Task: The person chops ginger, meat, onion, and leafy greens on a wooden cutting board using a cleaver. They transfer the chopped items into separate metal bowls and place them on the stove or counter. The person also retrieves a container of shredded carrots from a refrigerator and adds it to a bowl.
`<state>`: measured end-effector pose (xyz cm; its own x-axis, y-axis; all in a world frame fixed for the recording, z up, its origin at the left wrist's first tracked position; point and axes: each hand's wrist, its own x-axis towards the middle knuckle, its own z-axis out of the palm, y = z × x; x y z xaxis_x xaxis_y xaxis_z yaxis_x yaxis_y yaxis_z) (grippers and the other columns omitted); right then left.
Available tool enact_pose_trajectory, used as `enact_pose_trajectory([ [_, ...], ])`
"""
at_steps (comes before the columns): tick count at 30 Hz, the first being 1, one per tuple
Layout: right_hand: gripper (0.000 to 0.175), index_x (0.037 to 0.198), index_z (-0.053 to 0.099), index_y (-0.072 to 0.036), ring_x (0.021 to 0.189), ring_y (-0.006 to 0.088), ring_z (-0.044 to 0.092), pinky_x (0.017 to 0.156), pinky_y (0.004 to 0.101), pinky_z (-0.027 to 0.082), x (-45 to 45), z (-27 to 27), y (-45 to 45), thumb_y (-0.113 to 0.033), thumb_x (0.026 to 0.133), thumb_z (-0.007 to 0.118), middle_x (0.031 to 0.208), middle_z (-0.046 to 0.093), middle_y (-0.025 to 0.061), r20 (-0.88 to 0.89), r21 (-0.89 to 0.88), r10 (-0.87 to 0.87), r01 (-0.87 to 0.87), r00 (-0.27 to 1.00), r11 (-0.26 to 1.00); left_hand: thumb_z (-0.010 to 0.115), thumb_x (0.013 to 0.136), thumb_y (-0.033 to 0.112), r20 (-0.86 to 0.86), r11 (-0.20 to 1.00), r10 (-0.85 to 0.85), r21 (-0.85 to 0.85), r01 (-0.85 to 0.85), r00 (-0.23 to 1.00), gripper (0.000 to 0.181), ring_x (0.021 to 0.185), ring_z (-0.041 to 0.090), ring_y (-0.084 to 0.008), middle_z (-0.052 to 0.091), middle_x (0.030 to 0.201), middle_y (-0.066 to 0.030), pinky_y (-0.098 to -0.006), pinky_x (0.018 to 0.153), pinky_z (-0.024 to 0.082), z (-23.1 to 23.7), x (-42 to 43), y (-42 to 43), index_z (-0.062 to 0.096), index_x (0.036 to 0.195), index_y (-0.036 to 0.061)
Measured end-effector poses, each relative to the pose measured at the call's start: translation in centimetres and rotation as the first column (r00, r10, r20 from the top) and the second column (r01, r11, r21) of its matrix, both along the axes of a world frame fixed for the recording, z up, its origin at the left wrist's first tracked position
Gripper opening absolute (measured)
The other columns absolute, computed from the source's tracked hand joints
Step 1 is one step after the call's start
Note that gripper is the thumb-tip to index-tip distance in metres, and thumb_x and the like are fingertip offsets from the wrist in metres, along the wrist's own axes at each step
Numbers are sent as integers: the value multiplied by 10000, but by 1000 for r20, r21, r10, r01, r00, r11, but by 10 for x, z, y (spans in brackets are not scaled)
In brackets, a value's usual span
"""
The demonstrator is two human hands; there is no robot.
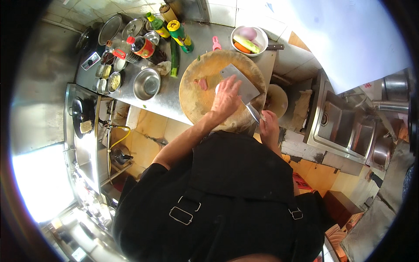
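A round wooden chopping block (209, 108) stands before me with a wide-bladed cleaver (240, 83) across its right side. My left hand (227, 96) is over the block, its fingers at the blade's left edge; a small white thing (217, 88) shows beside them, partly hidden. My right hand (270, 126) has its fingers curled at the end of the cleaver's metal handle (252, 113); its grip is partly hidden, and a small pale bit shows at the fingertips. Small pieces of reddish meat (203, 84) lie on the block's left part.
Left of the block are an empty steel bowl (147, 84), a green cucumber (174, 59), bottles (145, 49) and small seasoning bowls (114, 82). Behind it stand a pink-handled tool (216, 43) and a white vegetable bowl (234, 36). A bucket (278, 100) is at right.
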<state>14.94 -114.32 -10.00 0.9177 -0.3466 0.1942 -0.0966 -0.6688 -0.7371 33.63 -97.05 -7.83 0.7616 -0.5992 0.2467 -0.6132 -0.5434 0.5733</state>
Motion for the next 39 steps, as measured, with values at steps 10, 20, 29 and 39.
enact_pose_trajectory([
  [10, 534, 1338, 589, -39, 1103, 382, 599, 953, 472, 511, 54, -9, 10, -97, 846, 788, 1206, 635, 163, -164, -285, 225, -264, 960, 921, 709, 954, 169, -657, 978, 41, -128, -165, 753, 492, 1131, 703, -406, 652, 1365, -214, -460, 917, 622, -7, 23, 54, 598, 1425, 79],
  [20, 587, 1361, 552, -22, 1088, 366, 586, 931, 461, 517, 56, -19, 13, -135, 841, 801, 1175, 596, 161, -187, -417, 224, -284, 956, 864, 698, 1007, 217, -650, 342, -757, -472, -812, 59, 610, 1247, 676, -427, 599, 1422, -314, -454, 957, 669, 8, -8, 156, 465, 1461, -117],
  [29, 619, 1409, 512, -25, 1040, 421, 617, 898, 483, 533, 57, -9, 12, -51, 832, 734, 1169, 608, 212, -175, -288, 212, -256, 961, 923, 772, 805, 8, -903, 713, -194, -398, -577, 384, 637, 1160, 675, -271, 676, 1286, -158, -392, 1032, 542, -14, -17, 154, 559, 1405, 40],
  [39, 209, 978, 630, -4, 648, 454, 623, 584, 480, 457, 39, 40, 45, -202, 1019, 680, 713, 600, 249, -128, 11, 153, -153, 980, 988, 855, 811, 143, -182, 949, 286, -81, -304, 941, 684, 1305, 544, -429, 549, 1431, -230, -478, 1120, 476, -22, -28, 146, 588, 1437, 76],
])
